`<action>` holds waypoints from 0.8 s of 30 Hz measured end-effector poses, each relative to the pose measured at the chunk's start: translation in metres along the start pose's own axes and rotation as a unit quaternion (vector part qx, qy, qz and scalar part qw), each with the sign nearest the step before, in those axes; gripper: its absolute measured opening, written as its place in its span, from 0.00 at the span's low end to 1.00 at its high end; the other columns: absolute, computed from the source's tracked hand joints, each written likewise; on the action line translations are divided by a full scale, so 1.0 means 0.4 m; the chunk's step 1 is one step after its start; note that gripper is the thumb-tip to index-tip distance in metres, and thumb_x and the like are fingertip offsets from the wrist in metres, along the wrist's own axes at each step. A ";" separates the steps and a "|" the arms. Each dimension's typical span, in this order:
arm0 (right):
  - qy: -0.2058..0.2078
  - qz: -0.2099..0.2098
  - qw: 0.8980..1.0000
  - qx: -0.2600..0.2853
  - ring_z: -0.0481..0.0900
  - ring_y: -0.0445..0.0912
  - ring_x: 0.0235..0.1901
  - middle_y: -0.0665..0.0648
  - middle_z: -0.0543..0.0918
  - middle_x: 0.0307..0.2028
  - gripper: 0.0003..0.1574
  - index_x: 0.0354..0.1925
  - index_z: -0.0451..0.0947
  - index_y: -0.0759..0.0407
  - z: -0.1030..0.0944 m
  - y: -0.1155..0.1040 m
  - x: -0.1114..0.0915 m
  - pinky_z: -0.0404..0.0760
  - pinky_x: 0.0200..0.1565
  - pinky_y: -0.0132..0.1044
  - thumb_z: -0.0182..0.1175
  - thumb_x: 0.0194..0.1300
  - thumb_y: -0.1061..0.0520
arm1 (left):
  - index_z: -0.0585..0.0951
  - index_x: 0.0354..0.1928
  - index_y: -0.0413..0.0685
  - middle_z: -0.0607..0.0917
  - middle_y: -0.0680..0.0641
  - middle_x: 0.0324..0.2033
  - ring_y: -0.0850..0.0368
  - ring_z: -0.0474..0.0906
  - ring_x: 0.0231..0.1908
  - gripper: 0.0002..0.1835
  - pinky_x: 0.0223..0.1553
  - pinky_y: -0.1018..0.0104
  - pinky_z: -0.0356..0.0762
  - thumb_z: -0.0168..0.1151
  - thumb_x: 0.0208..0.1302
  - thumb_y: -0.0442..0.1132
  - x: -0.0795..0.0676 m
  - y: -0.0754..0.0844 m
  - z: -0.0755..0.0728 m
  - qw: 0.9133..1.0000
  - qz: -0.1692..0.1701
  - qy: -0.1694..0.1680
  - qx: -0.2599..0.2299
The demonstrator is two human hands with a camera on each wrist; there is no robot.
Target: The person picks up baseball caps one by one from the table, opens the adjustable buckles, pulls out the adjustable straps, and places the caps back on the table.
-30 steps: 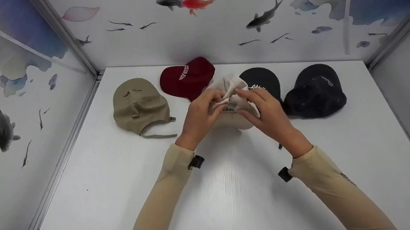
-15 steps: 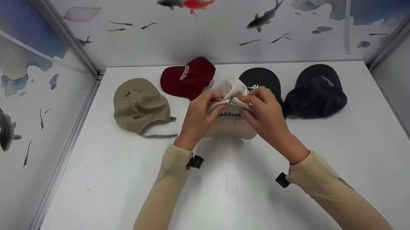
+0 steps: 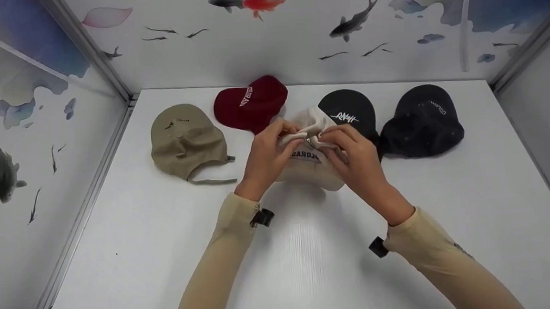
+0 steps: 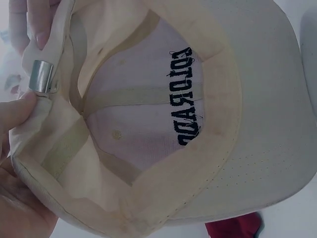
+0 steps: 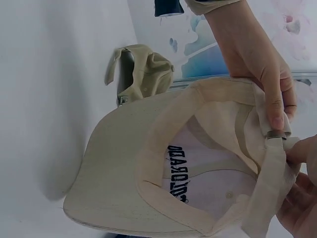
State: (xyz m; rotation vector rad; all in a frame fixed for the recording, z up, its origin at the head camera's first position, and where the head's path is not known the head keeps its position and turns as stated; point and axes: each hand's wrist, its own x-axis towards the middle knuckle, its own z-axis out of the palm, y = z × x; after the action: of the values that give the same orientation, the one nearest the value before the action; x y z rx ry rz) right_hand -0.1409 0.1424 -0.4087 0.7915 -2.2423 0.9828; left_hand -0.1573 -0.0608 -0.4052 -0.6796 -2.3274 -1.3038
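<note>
A cream baseball cap [image 3: 300,171] is held up over the table, its inside facing my wrists and dark mirrored lettering showing within. My left hand [image 3: 264,155] pinches the back strap [image 5: 265,196] beside its metal buckle [image 4: 41,76], thumb and fingers on the band. From the other side, my right hand [image 3: 358,156] pinches the strap near the same buckle. In the right wrist view a loose strap end hangs down past the buckle. The brim [image 4: 267,109] points down toward me, and part of the crown is hidden behind my hands.
Behind the hands, a khaki cap [image 3: 186,141], a red cap [image 3: 257,100], a black cap [image 3: 347,106] and a navy cap [image 3: 423,126] lie in a row on the white table [image 3: 301,267]. Printed panels [image 3: 297,43] stand at the back and sides.
The cream cap has tilted, its brim dropping toward me so more lettering shows. My right hand's fingers have closed in on the strap, and that hand has shifted slightly toward me.
</note>
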 end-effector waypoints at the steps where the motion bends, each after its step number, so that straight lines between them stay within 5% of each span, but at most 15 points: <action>1: 0.000 0.002 1.000 0.003 0.84 0.46 0.43 0.58 0.83 0.46 0.07 0.43 0.83 0.61 0.002 -0.001 -0.002 0.82 0.43 0.27 0.66 0.65 0.63 | 0.77 0.42 0.40 0.86 0.44 0.42 0.56 0.83 0.46 0.10 0.53 0.65 0.81 0.66 0.66 0.37 0.000 -0.001 0.002 1.000 -0.002 0.002 -0.001; 9: -0.033 0.027 0.999 0.019 0.81 0.48 0.44 0.61 0.78 0.52 0.23 0.49 0.76 0.64 0.018 -0.016 -0.016 0.82 0.45 0.38 0.72 0.57 0.65 | 0.77 0.41 0.40 0.86 0.45 0.42 0.55 0.83 0.46 0.10 0.52 0.66 0.81 0.67 0.65 0.37 -0.004 -0.010 0.009 1.000 -0.010 0.021 -0.006; 19: -0.020 0.039 0.999 0.023 0.79 0.46 0.37 0.60 0.82 0.46 0.17 0.45 0.75 0.64 0.032 -0.015 -0.016 0.78 0.38 0.36 0.67 0.58 0.71 | 0.76 0.44 0.43 0.84 0.47 0.42 0.57 0.83 0.46 0.13 0.51 0.66 0.81 0.69 0.64 0.40 -0.012 -0.014 0.023 0.997 -0.005 0.053 0.056; 24: -0.001 0.040 0.999 0.023 0.79 0.44 0.36 0.59 0.84 0.41 0.16 0.44 0.77 0.63 0.036 -0.013 -0.021 0.77 0.37 0.33 0.65 0.58 0.73 | 0.76 0.41 0.43 0.76 0.46 0.45 0.55 0.77 0.48 0.14 0.51 0.67 0.81 0.70 0.62 0.41 -0.016 -0.014 0.037 0.988 0.019 0.088 0.128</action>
State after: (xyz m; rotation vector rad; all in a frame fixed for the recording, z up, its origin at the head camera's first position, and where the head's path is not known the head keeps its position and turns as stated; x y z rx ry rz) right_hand -0.1355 0.1308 -0.4204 0.7286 -2.2763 1.0741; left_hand -0.1568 -0.0521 -0.4198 -0.5015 -2.2722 -0.9825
